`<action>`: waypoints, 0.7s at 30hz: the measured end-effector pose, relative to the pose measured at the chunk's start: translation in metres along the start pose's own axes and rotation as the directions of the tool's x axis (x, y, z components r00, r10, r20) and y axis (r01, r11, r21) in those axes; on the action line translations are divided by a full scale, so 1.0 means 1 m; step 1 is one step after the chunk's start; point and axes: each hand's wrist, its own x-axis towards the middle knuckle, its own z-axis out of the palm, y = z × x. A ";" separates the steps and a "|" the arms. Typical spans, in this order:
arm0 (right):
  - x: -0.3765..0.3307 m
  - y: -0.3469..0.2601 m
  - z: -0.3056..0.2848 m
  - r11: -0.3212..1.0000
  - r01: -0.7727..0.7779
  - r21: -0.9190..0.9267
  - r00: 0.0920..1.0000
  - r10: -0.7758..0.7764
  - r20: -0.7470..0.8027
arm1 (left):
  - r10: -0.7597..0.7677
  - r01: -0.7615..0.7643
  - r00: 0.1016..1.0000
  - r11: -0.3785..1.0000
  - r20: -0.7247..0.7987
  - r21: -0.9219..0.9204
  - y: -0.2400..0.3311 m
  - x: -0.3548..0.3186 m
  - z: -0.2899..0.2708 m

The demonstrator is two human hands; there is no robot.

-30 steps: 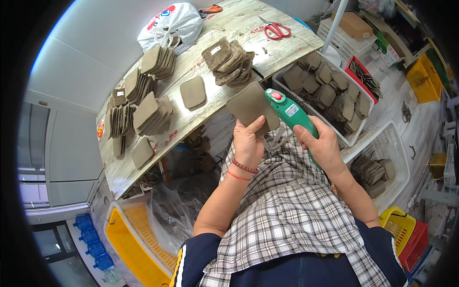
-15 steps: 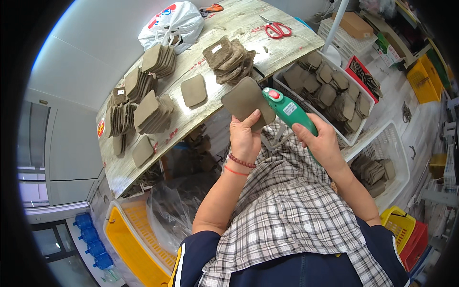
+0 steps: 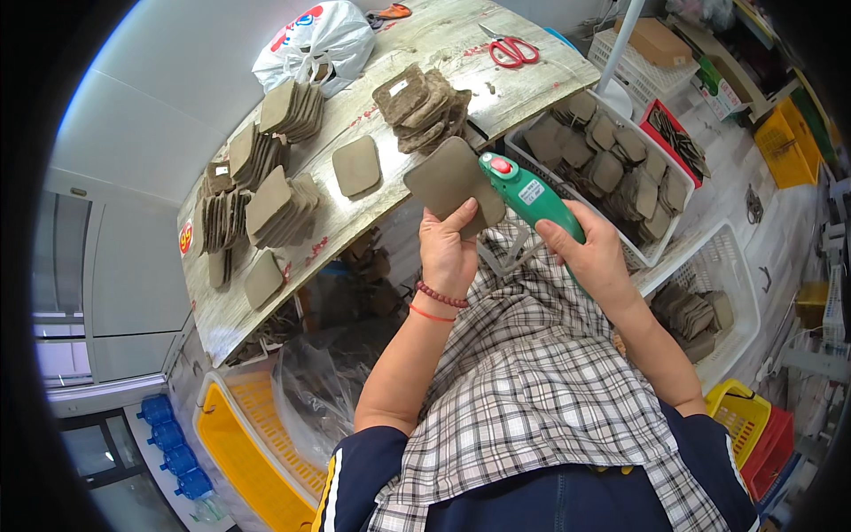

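Note:
My left hand point(image 3: 449, 253) is closed on a brown-grey rounded-square fabric pad point(image 3: 448, 182), thumb on its face. My right hand point(image 3: 587, 255) is wrapped round a green handheld electric cutter point(image 3: 532, 202) with a red button. The cutter's head lies against the pad's right edge; its blade cannot be made out. Just beyond the hands, a single pad point(image 3: 357, 166) lies flat on the table point(image 3: 355, 226). A rough stack of pads point(image 3: 424, 108) sits behind the held one. Neater stacks point(image 3: 277, 208) stand at the left, with a lone pad point(image 3: 263, 280) near the table's front edge.
Red-handled scissors point(image 3: 514, 51) and a white plastic bag point(image 3: 324, 44) lie at the table's back. A white crate point(image 3: 660, 253) of loose pads stands at the right, beside a red tray point(image 3: 674, 142). Another white basket point(image 3: 740, 310) holds pads. A yellow crate point(image 3: 235, 443) is at lower left.
Both hands, with the pad and the cutter, have shifted slightly to the left and up. The cutter's head still meets the pad's right edge.

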 end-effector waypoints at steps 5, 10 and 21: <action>0.015 -0.009 0.003 0.997 0.004 0.083 1.000 -0.004 -0.007 | 0.013 -0.014 1.000 0.996 0.014 0.093 0.006 0.007 -0.019; 0.006 0.002 -0.012 0.999 -0.035 0.026 0.995 0.037 -0.092 | 0.417 -0.347 0.908 0.808 -0.045 0.476 0.098 0.067 -0.058; -0.004 0.013 -0.016 0.997 -0.076 0.003 0.995 0.077 -0.058 | 0.372 -0.267 0.922 0.814 -0.109 0.516 0.120 0.144 -0.109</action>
